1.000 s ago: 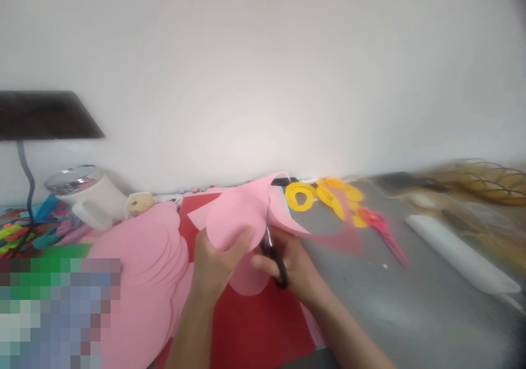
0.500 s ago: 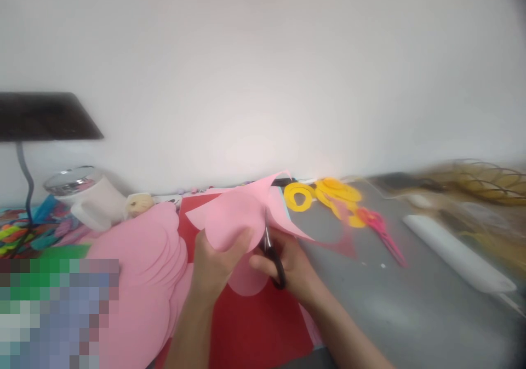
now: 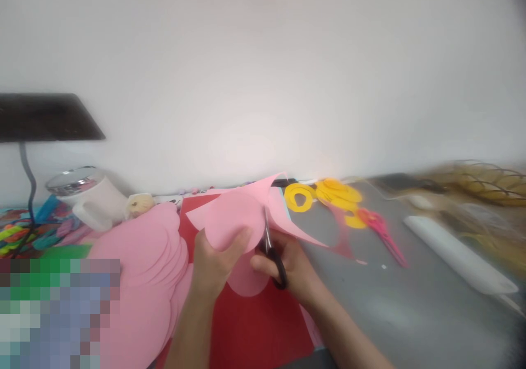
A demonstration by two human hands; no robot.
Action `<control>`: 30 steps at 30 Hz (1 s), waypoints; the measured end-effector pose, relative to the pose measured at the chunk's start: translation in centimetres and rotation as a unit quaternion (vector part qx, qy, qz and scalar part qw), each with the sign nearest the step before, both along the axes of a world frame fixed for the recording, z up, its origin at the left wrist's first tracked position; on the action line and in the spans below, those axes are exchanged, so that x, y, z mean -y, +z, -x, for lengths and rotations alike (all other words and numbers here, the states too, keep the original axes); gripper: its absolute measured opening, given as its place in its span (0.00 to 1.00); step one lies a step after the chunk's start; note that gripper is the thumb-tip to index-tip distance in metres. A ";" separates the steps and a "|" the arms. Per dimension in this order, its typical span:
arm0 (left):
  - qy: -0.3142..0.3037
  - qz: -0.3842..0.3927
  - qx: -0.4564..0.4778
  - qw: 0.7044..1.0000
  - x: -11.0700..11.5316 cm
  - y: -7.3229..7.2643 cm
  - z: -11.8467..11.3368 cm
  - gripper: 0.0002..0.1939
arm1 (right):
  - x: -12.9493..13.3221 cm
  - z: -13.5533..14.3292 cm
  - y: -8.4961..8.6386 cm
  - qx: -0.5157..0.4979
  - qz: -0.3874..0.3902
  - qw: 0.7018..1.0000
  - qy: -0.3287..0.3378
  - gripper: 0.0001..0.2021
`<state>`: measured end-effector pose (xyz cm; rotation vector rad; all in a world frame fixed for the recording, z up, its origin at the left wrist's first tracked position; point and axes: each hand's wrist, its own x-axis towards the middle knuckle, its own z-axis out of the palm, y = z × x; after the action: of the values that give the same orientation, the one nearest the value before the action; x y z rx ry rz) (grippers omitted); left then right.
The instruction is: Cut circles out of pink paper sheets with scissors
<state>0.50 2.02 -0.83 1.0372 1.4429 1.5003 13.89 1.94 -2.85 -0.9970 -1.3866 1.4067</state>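
A sheet of pink paper [image 3: 232, 218] with a rounded outline is pinched in my left hand [image 3: 216, 265], the thumb lying on top. My right hand [image 3: 293, 262] is closed round the black handles of a pair of scissors [image 3: 272, 254]. Their blades meet the pink paper along the right side of the curve. A curling offcut trails from the paper to the right, above the table. Beneath the hands lies red paper [image 3: 258, 325]. To the left, a pile of pink rounded cutouts [image 3: 142, 254] overlaps like a fan.
Yellow paper rings [image 3: 299, 206] and pink scissors [image 3: 382, 232] lie on the grey table [image 3: 390, 308] at right, with a long white object [image 3: 456, 254] beyond. A white mug-like container [image 3: 96, 199], colourful pieces and a dark panel [image 3: 49, 117] on a stem are at left.
The trailing offcut at right has shifted a little, its lower end reaching further right. Both hands and the black scissors stay almost in place.
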 end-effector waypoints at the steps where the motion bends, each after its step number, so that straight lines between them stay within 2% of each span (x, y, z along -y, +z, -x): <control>1: -0.002 0.000 -0.001 1.000 0.0 0.0 0.1 0.19 | 0.0 0.0 0.0 -0.001 -0.002 1.000 -0.001 0.23; 10: 0.003 0.012 0.017 1.000 0.1 0.2 0.2 0.16 | 0.1 -0.3 -0.6 0.016 0.022 1.000 0.011 0.20; 19: -0.017 -0.030 0.038 0.999 -0.5 -0.7 0.5 0.14 | 0.2 -0.1 -0.3 0.026 0.015 1.000 0.008 0.21; 23: -0.005 -0.006 0.012 1.000 -0.1 -0.3 0.0 0.13 | 0.2 0.0 -0.1 0.039 0.021 0.999 0.007 0.22; 27: 0.029 0.007 -0.014 0.999 0.3 0.1 -0.2 0.16 | 0.1 -0.1 0.3 0.031 0.019 0.999 0.012 0.23; 30: 0.004 0.002 -0.016 1.000 0.4 0.3 -0.2 0.17 | 0.0 -0.2 0.4 0.032 0.025 0.999 0.010 0.23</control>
<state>0.75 1.65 -0.55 1.0592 1.4730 1.4912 14.05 1.95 -2.44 -1.0713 -1.4184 1.4421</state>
